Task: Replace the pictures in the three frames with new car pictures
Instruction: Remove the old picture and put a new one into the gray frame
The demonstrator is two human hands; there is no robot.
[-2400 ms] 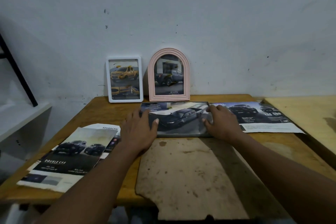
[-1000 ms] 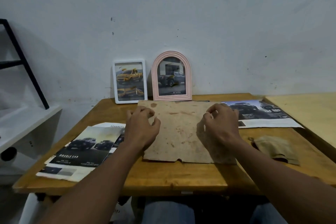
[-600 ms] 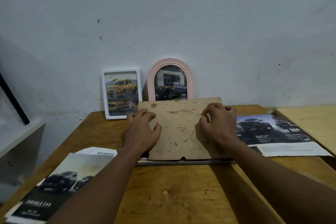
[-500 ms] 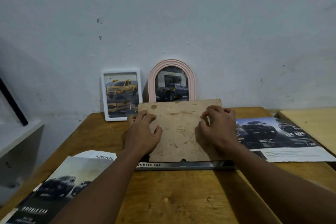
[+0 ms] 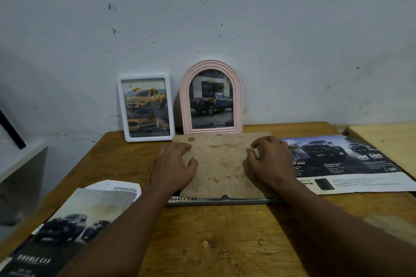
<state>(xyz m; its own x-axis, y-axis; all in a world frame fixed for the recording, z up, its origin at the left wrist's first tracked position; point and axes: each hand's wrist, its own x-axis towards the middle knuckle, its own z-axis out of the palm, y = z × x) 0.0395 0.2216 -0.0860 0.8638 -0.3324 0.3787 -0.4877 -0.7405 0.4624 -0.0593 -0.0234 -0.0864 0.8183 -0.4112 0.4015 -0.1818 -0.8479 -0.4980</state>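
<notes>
The left hand (image 5: 174,164) and right hand (image 5: 270,162) both rest loose on one brown board (image 5: 220,164), fingers bent and gripping nothing. The left hand's fingers sit at the board's left edge, and the right hand's tips arch onto its right side. The board is flat, stained and matte, with a small notch in its near edge. Under it, by the wrists, shows the thin rim of a grey frame (image 5: 225,201) and a strip of picture (image 5: 182,199) lettered "DOUBLE CAB". Beyond the fingertips two more frames lean upright on the wall (image 5: 225,18), three in all: a white frame (image 5: 148,138), a rounded rectangle with a yellow truck, and a pink frame (image 5: 184,101), arched and ribbed, with a dark truck. Just right of the right hand lies one glossy right sheet (image 5: 342,164). Left of the left forearm lie two more, a top sheet (image 5: 67,227) over a lower sheet (image 5: 121,186). All rest on one wooden table (image 5: 213,243).
</notes>
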